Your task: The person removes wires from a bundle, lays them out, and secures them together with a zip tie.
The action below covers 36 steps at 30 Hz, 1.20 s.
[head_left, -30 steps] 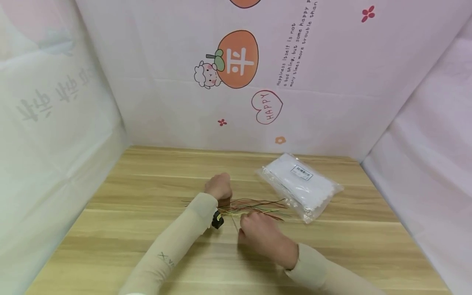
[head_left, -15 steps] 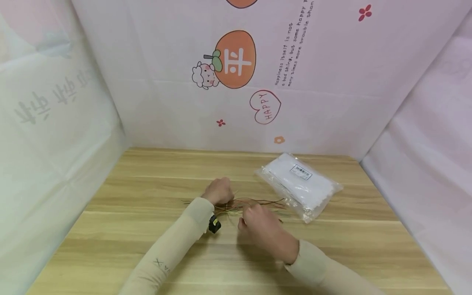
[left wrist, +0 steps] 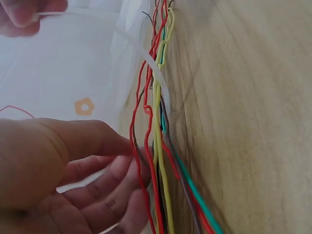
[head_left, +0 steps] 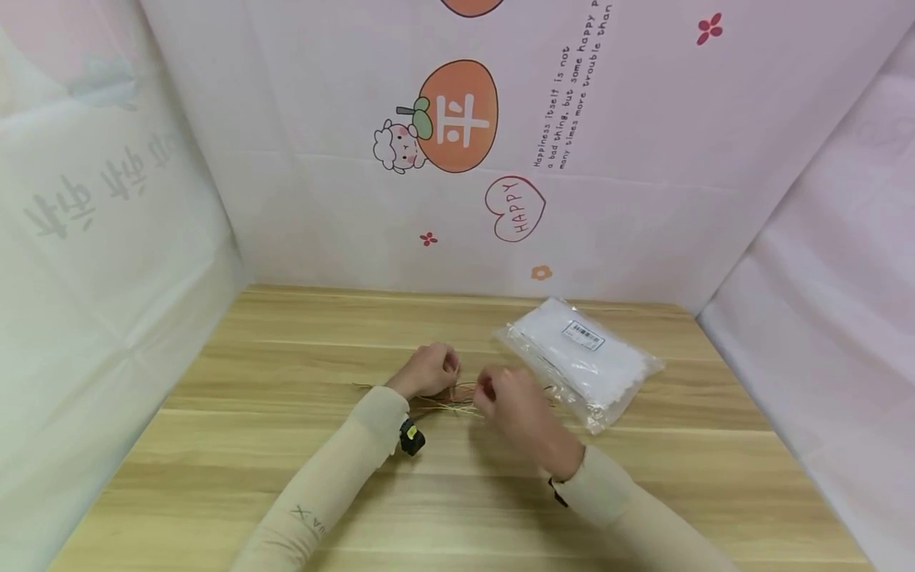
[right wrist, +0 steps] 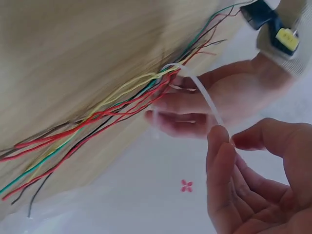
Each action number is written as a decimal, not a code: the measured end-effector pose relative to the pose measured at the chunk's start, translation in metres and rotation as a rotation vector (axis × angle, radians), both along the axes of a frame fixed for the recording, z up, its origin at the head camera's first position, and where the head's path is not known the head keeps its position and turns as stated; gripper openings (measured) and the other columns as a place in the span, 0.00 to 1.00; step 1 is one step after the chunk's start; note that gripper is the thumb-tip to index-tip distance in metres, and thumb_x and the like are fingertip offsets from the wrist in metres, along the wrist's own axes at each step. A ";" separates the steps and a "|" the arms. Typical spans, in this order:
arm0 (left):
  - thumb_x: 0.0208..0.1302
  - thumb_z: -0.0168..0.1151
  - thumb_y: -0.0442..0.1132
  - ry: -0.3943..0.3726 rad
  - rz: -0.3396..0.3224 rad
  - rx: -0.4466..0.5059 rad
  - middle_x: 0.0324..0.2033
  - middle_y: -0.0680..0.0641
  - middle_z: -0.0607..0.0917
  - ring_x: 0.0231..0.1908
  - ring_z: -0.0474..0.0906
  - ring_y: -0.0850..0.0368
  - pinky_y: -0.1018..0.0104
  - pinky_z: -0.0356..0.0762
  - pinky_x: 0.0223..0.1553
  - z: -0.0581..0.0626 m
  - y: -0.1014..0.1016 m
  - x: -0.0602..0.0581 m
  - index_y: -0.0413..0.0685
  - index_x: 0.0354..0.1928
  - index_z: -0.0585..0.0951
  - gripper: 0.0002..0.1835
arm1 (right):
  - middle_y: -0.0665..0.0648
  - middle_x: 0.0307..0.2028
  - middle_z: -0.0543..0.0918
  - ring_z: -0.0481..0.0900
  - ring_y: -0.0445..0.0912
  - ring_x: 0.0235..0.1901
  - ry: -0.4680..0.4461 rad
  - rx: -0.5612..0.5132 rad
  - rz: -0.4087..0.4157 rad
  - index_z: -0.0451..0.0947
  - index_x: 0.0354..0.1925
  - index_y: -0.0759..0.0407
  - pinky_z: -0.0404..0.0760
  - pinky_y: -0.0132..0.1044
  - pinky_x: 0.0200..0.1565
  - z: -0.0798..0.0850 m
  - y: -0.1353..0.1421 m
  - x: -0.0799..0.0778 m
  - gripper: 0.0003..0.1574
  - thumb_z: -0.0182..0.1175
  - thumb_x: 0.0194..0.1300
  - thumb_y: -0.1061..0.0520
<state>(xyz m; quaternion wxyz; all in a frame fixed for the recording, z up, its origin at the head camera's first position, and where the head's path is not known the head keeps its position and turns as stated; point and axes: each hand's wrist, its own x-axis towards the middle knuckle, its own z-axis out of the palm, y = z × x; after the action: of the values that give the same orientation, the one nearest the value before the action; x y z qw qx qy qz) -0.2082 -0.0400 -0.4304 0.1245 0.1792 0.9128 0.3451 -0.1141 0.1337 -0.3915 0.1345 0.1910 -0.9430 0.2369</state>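
Several thin wires (right wrist: 102,114) in red, yellow, green and dark colours lie loosely bundled across the table. My left hand (head_left: 432,369) holds the bundle, its thumb on the near red wire and its fingers behind the wires in the left wrist view. A narrow white strip, which looks like a cable tie (right wrist: 204,92), bends over the bundle in the right wrist view. My right hand (right wrist: 253,180) pinches one end of it between thumb and finger, raised off the wires. The strip's other end is partly hidden near the left fingers.
A clear plastic bag (head_left: 582,357) with white contents and a barcode label lies at the back right of the wooden table (head_left: 429,508). White printed cloth (head_left: 322,199) encloses the back and both sides. Loose wire ends spread out both ways.
My right hand has lifted up and away from the table, beside the left hand. The left hand has shifted slightly and turned, showing more of its thumb and fingers.
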 end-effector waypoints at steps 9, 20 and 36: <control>0.69 0.68 0.32 0.037 -0.019 0.140 0.34 0.49 0.90 0.35 0.84 0.57 0.57 0.82 0.47 -0.004 -0.002 -0.001 0.44 0.41 0.88 0.03 | 0.57 0.31 0.90 0.84 0.42 0.28 -0.009 -0.067 -0.002 0.85 0.35 0.61 0.83 0.32 0.31 -0.005 0.005 -0.020 0.03 0.67 0.68 0.66; 0.68 0.67 0.31 0.212 -0.020 0.172 0.38 0.46 0.94 0.38 0.89 0.55 0.58 0.87 0.44 -0.006 -0.003 0.000 0.42 0.42 0.92 0.07 | 0.59 0.34 0.92 0.91 0.47 0.34 -0.038 -0.146 -0.011 0.88 0.40 0.63 0.87 0.35 0.33 -0.009 0.004 -0.032 0.05 0.69 0.65 0.65; 0.66 0.68 0.27 0.395 -0.070 0.047 0.40 0.45 0.94 0.37 0.90 0.56 0.63 0.87 0.42 -0.002 0.003 0.009 0.43 0.40 0.93 0.08 | 0.59 0.35 0.93 0.92 0.47 0.34 -0.057 -0.140 -0.032 0.90 0.42 0.65 0.89 0.38 0.35 -0.015 0.001 -0.041 0.07 0.68 0.66 0.66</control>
<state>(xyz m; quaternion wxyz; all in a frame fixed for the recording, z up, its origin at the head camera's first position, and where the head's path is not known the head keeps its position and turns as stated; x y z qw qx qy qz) -0.1996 -0.0369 -0.4328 -0.0492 0.2780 0.9044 0.3200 -0.1548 0.1348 -0.4064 0.1245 0.1589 -0.9305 0.3056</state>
